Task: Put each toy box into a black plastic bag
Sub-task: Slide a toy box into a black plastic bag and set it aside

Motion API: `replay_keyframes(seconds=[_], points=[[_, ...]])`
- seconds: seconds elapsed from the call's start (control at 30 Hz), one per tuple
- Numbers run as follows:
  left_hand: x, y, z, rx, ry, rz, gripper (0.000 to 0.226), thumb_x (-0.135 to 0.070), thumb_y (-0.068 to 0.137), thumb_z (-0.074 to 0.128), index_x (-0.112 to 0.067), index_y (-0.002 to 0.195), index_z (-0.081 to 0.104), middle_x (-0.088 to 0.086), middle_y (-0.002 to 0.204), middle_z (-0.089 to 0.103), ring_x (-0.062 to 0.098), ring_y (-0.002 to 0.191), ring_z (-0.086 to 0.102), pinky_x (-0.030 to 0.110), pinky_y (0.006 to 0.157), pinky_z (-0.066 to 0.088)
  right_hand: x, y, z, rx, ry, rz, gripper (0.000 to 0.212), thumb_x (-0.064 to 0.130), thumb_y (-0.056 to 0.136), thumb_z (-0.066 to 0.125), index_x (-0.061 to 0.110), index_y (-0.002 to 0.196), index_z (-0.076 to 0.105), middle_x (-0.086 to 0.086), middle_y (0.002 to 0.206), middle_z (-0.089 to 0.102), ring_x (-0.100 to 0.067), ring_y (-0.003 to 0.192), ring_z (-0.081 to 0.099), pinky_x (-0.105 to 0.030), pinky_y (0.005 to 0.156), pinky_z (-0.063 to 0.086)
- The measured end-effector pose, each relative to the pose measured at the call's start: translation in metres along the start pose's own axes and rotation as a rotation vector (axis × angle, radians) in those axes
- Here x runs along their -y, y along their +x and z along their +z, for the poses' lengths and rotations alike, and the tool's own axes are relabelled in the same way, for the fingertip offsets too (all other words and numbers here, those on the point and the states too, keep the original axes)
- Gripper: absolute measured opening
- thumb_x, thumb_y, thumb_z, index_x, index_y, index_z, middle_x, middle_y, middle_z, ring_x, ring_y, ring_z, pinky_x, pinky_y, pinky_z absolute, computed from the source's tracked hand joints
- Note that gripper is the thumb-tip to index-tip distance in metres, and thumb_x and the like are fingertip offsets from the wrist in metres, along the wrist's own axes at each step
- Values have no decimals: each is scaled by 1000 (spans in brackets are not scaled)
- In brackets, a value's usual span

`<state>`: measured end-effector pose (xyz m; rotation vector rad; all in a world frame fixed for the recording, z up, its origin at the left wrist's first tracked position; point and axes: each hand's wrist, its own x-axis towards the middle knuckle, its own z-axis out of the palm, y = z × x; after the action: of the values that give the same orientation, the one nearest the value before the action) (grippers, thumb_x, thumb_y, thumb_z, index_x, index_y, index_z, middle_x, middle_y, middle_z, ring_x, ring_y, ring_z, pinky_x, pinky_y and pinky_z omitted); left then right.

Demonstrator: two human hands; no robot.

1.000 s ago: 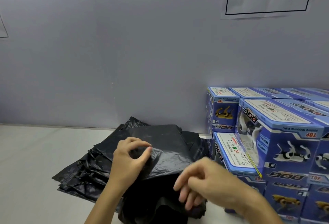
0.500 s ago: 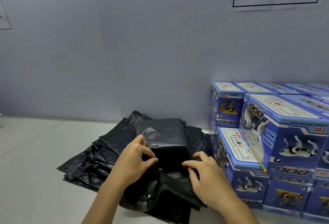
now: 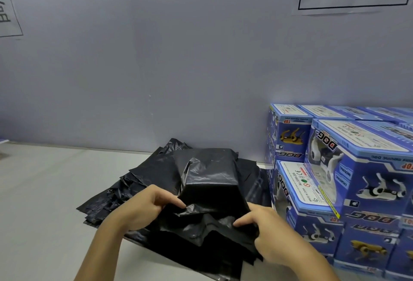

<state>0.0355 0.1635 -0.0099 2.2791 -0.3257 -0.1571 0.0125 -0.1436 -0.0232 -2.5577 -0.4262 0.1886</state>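
The left hand [image 3: 143, 209] and right hand [image 3: 271, 233] each pinch the loose open end of the black plastic bag [image 3: 210, 182], one at each near corner. The bag is drawn taut over a box-shaped form, long axis running from the person toward the wall. It rests on a pile of flat, glossy, wrinkled black bags [image 3: 125, 193] beside stacked blue cardboard toy boxes [image 3: 362, 191].

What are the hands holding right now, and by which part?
Both hold the bagged box by its loose black plastic at the near, open end: left hand pinches the left corner, right hand the right.
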Motion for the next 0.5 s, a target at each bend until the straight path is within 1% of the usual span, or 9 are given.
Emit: replay_keyframes(seconds=[0.03, 0.1, 0.17, 0.2, 0.3, 0.33, 0.4, 0.43, 0.5], points=[[2, 0, 0, 33, -2, -9, 85, 26, 76, 30, -39, 102, 78, -18, 113, 72, 3, 115, 63, 32, 103, 50, 0, 0, -1, 44, -23, -14, 78, -15, 81, 45, 41, 132, 61, 19, 159, 26, -10, 147, 27, -28, 114, 35], [7, 0, 0, 81, 32, -2, 95, 29, 70, 27, -40, 119, 70, -19, 127, 66, 1, 126, 55, 33, 107, 46, 2, -1, -2, 121, -59, -18, 87, -16, 81, 47, 48, 141, 49, 19, 164, 12, -10, 152, 14, -35, 121, 25], [8, 0, 0, 108, 81, 30, 95, 28, 72, 33, -41, 130, 63, -20, 141, 54, -2, 136, 42, 31, 113, 40, 2, -2, -3, 167, -83, -17, 89, -13, 85, 50, 54, 143, 40, 18, 165, 4, -10, 153, 2, -37, 124, 17], [7, 0, 0, 121, 82, 45, 91, 26, 75, 39, -42, 131, 62, -20, 147, 46, -2, 140, 37, 28, 113, 39, 0, -2, -3, 166, -75, -28, 85, -9, 88, 52, 56, 142, 41, 19, 165, 5, -9, 153, 2, -36, 124, 16], [1, 0, 1, 112, -15, 58, 72, 21, 81, 51, -37, 117, 73, -18, 152, 34, 4, 136, 43, 28, 101, 51, -4, 0, -1, 87, 9, -92, 55, 9, 92, 64, 54, 123, 60, 26, 155, 21, -7, 149, 21, -24, 118, 24], [-1, -1, 1, 80, -55, 74, 65, 20, 83, 52, -34, 110, 77, -16, 152, 36, 3, 134, 46, 31, 102, 50, -6, 1, 0, 39, 49, -123, 41, 17, 93, 68, 52, 113, 67, 26, 152, 30, -7, 144, 31, -22, 115, 30], [-4, -3, -1, -41, -78, 131, 52, 10, 90, 54, -34, 99, 80, -15, 150, 42, -2, 132, 46, 32, 110, 44, -6, 4, 0, -81, 155, -171, 20, 26, 94, 67, 44, 98, 75, 31, 132, 48, 0, 126, 46, -13, 102, 40], [-5, -3, -3, -116, -100, 161, 44, 2, 94, 58, -36, 96, 80, -17, 146, 48, -4, 129, 48, 34, 111, 43, -4, 6, -1, -158, 222, -189, 19, 26, 96, 65, 43, 93, 75, 33, 125, 52, 3, 120, 50, -11, 97, 42], [-8, -2, -3, -287, -242, 208, 33, -10, 96, 62, -38, 96, 80, -19, 132, 62, -3, 118, 59, 37, 106, 48, 0, 9, -1, -333, 364, -188, 26, 24, 96, 65, 47, 86, 70, 31, 122, 56, 3, 115, 54, -8, 93, 41]])
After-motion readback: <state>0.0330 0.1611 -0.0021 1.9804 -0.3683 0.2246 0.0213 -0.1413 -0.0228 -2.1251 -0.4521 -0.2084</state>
